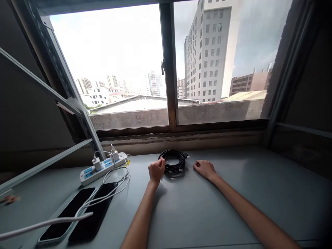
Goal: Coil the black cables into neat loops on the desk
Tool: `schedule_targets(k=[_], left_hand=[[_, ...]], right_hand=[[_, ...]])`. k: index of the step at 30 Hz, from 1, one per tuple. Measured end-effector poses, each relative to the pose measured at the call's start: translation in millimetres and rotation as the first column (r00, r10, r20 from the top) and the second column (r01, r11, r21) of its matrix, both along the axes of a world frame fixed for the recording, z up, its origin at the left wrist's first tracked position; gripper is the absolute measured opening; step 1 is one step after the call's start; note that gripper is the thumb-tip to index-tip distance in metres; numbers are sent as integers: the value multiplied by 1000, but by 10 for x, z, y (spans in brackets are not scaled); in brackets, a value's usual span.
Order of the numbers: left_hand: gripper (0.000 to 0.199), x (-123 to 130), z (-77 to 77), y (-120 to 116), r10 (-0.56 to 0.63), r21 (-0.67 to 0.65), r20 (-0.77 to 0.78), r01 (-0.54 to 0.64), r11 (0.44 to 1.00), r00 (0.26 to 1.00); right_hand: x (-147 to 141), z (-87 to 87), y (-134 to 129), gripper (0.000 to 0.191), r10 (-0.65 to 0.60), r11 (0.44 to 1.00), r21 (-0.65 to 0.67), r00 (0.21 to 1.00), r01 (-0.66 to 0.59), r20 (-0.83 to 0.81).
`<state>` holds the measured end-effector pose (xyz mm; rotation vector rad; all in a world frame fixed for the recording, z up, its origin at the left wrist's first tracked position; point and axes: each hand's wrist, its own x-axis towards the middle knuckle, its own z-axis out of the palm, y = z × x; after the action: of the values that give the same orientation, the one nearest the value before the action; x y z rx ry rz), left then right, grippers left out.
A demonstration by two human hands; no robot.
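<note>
A black cable (181, 159) lies coiled on the grey table (192, 211), near its back edge, with its connector ends showing at the right and front of the coil. At the coil's left side is my left hand (156, 169), its fingers curled closed and the thumb up; whether it grips the cable cannot be made out. My right hand (204, 168) rests on the table to the right of the coil, apart from it, with the fingers curled in and no object visible in them.
On the left, a white power strip (89, 175) holds two chargers with white cables. Two phones (70, 211) (97, 211) lie in front of it, cables across them. Metal shelf posts stand at both sides. A window (169, 69) is behind the table.
</note>
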<state>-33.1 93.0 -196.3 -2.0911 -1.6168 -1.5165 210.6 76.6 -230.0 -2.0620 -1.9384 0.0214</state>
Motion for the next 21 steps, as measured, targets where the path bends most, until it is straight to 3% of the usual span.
schedule_targets(k=[12,21], left_hand=[[49,64,-76,-33,41,-66,-14,-42,997,999],[48,133,-177,-38,-36,-94,-53,31,995,998]], right_hand=[[87,-70,-30,25,-22,1000,-20,999,23,39],[108,-97,-40,27,-66,997,-44,998,67,24]])
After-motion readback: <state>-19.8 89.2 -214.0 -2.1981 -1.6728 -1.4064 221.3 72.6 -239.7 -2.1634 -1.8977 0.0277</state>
